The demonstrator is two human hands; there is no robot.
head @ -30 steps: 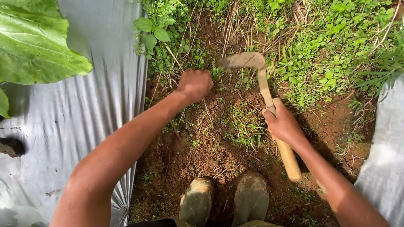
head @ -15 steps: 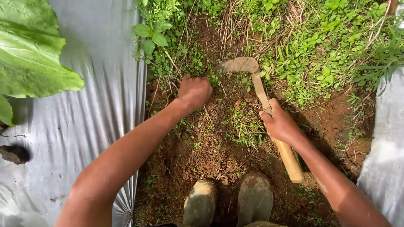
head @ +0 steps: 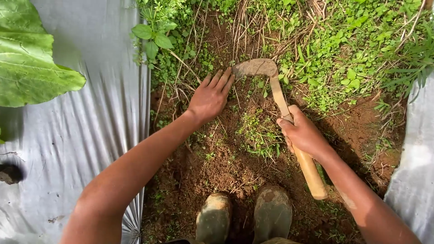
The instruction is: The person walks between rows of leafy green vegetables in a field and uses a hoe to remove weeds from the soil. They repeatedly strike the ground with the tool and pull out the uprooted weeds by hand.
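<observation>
Bare brown soil (head: 226,167) runs as a strip up the middle of the view, flanked by silver plastic mulch (head: 81,135) at 9 o'clock and a second sheet (head: 413,180) at 4 o'clock. Green weeds (head: 352,49) crowd the strip from 12 to 2 o'clock, with dry stalks (head: 244,27) at 12. A big leaf (head: 27,63) overhangs the mulch at 10 o'clock. Two muddy boots (head: 244,217) stand at 6 o'clock on the soil.

The hoe (head: 282,108) lies with its long axis from 5 o'clock up toward 11 o'clock: the pale wooden handle end (head: 316,185) points back toward the person's right, and the rusty curved blade (head: 255,68) is at the far end, its tip turned toward 9 o'clock, resting at the edge of the weeds just above centre.

The right hand (head: 305,133) is clamped round the handle about midway along, thumb on top, fingers wrapped under. The left hand (head: 212,97) is open and flat, palm down on the soil, fingers together and pointing toward 1 o'clock; its fingertips (head: 228,77) sit just beside the blade tip, and I cannot tell whether they touch it. It holds nothing. The two hands are apart, with a small tuft of grass (head: 260,133) on the soil between them.
</observation>
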